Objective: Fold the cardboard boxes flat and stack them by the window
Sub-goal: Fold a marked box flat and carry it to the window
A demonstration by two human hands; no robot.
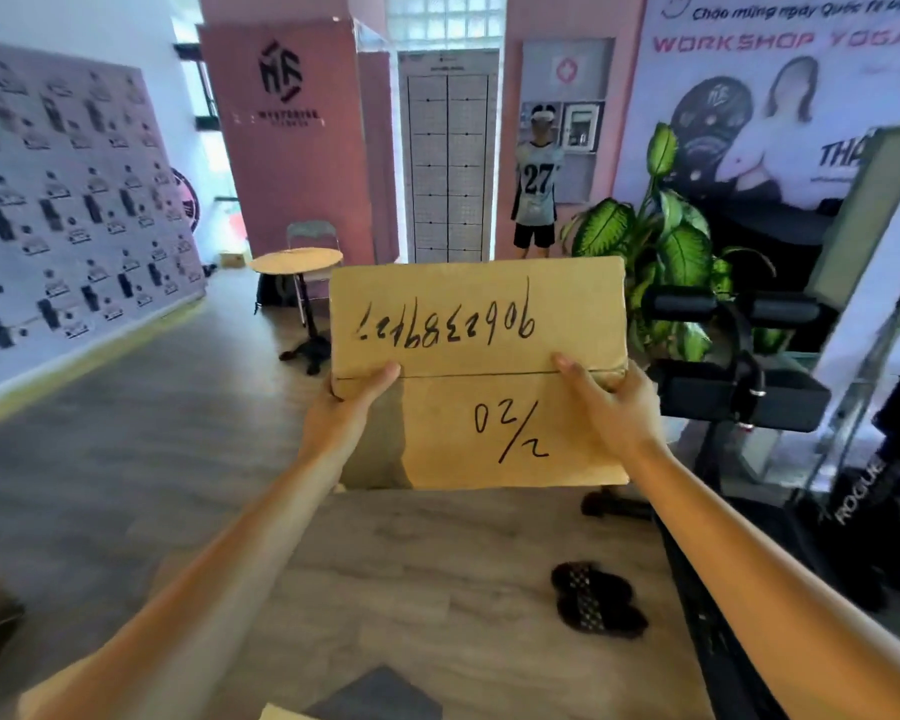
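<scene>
— At chest height, mid-room: flattened cardboard box (479, 371) held up over the wood floor (126, 459), handwritten digits upside down (plus "02/2" lower half).
— Hands?
— Left hand (346, 407) gripping the box's left edge, fingers wrapped behind. Right hand (611, 407) gripping the right edge, thumb on front.
— Nearby?
— Round surface (297, 261) w/ folding chair behind; plant (666, 236) right; sandals (596, 597) on floor.

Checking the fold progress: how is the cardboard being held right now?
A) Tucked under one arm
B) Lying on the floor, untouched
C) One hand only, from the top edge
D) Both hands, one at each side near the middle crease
D: the left hand and right hand each grip a side of the cardboard box at its crease, held up off the floor.
</scene>
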